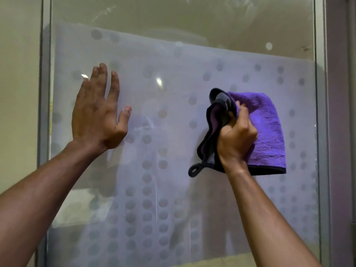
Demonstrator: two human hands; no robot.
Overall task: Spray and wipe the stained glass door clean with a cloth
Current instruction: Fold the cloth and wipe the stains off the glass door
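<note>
Cloth, soft and light, is bunched in the right hand and pressed on the door; gripping its gathered edge suits wiping. Left hand lies flat, fingers spread, on the glass.

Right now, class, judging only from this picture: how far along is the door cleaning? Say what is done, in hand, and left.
Done: no spray bottle is in view, so whether spraying is done cannot be told. In hand: the right hand grips a purple microfibre cloth against the glass door, while the left hand is open at the pane. Left: smears near the middle and top still show.
</note>
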